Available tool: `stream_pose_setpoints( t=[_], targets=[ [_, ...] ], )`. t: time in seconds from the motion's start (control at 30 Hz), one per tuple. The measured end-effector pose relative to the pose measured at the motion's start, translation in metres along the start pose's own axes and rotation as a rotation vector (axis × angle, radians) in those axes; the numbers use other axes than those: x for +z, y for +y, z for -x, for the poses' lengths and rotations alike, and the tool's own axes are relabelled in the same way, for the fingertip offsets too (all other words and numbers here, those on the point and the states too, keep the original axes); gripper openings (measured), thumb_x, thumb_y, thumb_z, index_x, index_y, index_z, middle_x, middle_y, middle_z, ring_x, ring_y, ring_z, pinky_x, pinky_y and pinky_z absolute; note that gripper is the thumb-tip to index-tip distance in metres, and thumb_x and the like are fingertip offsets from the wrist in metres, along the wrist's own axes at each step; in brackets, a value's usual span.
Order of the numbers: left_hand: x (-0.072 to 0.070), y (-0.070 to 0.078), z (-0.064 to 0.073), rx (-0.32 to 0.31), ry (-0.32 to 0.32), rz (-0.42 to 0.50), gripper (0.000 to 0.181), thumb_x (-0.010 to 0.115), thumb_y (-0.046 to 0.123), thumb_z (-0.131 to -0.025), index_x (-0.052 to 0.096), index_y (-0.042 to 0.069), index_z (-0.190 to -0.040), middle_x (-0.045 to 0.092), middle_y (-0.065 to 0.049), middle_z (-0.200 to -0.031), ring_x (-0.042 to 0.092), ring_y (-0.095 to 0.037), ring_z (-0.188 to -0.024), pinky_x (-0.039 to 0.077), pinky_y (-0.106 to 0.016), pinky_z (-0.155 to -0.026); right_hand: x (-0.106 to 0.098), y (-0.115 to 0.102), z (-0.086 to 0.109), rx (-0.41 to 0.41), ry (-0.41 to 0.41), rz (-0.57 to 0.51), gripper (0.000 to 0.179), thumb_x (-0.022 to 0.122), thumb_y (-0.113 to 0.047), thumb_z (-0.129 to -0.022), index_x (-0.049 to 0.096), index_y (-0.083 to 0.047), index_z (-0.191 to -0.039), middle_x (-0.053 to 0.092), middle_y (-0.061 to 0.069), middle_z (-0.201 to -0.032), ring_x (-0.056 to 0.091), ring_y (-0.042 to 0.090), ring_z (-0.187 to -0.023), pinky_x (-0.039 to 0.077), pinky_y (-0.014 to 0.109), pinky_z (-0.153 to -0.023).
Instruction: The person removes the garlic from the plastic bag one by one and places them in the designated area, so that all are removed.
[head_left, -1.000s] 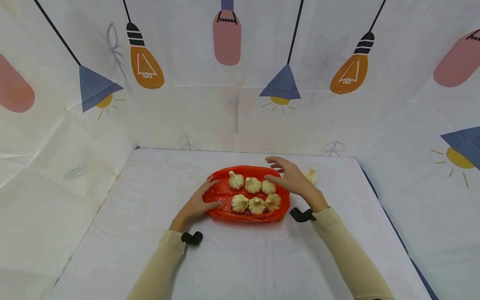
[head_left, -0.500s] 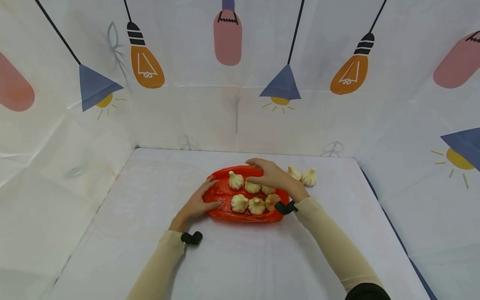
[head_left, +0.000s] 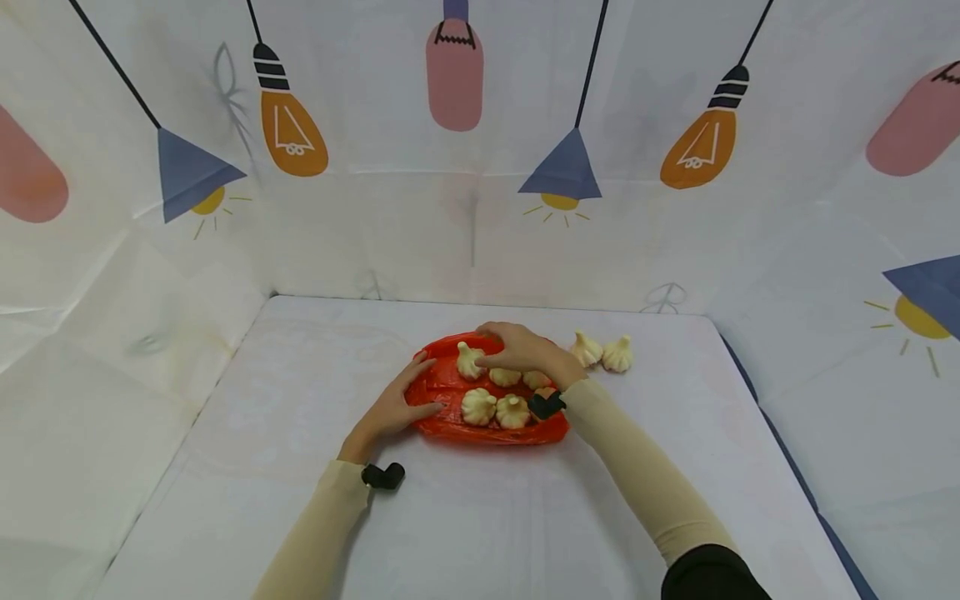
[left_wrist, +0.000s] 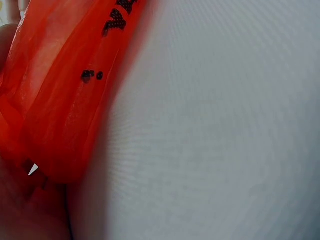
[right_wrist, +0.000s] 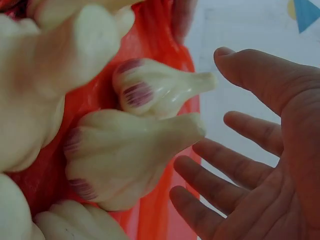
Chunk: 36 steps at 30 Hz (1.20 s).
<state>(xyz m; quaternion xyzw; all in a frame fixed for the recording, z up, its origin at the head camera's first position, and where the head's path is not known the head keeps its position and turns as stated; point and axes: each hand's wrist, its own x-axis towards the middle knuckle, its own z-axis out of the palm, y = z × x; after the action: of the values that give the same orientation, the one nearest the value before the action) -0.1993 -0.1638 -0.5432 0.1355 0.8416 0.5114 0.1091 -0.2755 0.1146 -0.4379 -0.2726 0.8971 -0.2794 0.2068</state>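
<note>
A shallow tray [head_left: 442, 429] covered in red plastic with black print lies on the white table. Several garlic bulbs [head_left: 513, 411], cream with purple streaks, sit in it in two rows. My left hand [head_left: 392, 410] holds the tray's left end, its thumb lying over the rim; red plastic [left_wrist: 75, 115] fills the left of the left wrist view. My right hand [head_left: 519, 348] hovers over the back row with fingers spread and nothing in them. Its fingertips come close to the back-left bulb [head_left: 468, 362]. Its wrist partly hides the bulbs at the right end.
Two more garlic bulbs, a left one [head_left: 587, 349] and a right one [head_left: 617, 355], lie on the table [head_left: 480, 517] behind the tray's right end. A white cloth wall [head_left: 375, 233] printed with lamps stands behind and at both sides.
My right hand has moved left over the tray, from its right end to the back-left bulb. Both loose bulbs on the table have come into full view. The left hand stays put.
</note>
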Motion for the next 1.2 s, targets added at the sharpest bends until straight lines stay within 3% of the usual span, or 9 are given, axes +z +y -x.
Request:
stream_pose_setpoints(
  t=[0.3,0.63,1.0,1.2],
  targets=[
    [0.0,0.001,0.0,0.002,0.003,-0.014,0.085,0.08,0.034,-0.089,0.036,0.021,-0.161,0.015,0.002,-0.174,0.011,-0.033,-0.16,0.014,-0.063,-0.126,0.005,0.005,-0.012,0.008,-0.024,0.025,0.054,0.071,-0.032,-0.098,0.056,-0.01,-0.144,0.06,0.013,-0.144,0.057,0.031,-0.132,0.049,0.049,-0.11],
    [0.0,0.0,0.0,0.001,0.002,-0.014,0.085,0.08,0.034,-0.089,0.037,0.021,-0.16,0.015,0.002,-0.174,0.011,-0.033,-0.161,0.014,-0.063,-0.126,0.015,0.006,-0.021,0.058,-0.072,-0.029,0.054,0.077,-0.024,-0.094,0.059,-0.01,-0.143,0.058,0.006,-0.147,0.053,0.027,-0.136,0.046,0.048,-0.113],
    [0.0,0.002,0.001,0.002,0.002,-0.013,0.085,0.08,0.036,-0.089,0.037,0.022,-0.161,0.015,0.004,-0.174,0.01,-0.032,-0.161,0.014,-0.063,-0.127,0.021,0.007,-0.026,0.077,-0.056,-0.063,0.048,0.075,-0.019,-0.093,0.06,-0.015,-0.139,0.059,0.003,-0.143,0.055,0.023,-0.128,0.047,0.047,-0.111],
    [-0.001,0.003,0.001,-0.013,0.0,-0.008,0.084,0.08,0.035,-0.089,0.038,0.023,-0.16,0.014,0.004,-0.174,0.01,-0.032,-0.161,0.014,-0.063,-0.126,0.019,0.004,-0.024,0.037,-0.012,-0.09,0.048,0.075,-0.017,-0.094,0.058,-0.016,-0.139,0.056,0.003,-0.147,0.052,0.024,-0.133,0.046,0.049,-0.112]
  ],
)
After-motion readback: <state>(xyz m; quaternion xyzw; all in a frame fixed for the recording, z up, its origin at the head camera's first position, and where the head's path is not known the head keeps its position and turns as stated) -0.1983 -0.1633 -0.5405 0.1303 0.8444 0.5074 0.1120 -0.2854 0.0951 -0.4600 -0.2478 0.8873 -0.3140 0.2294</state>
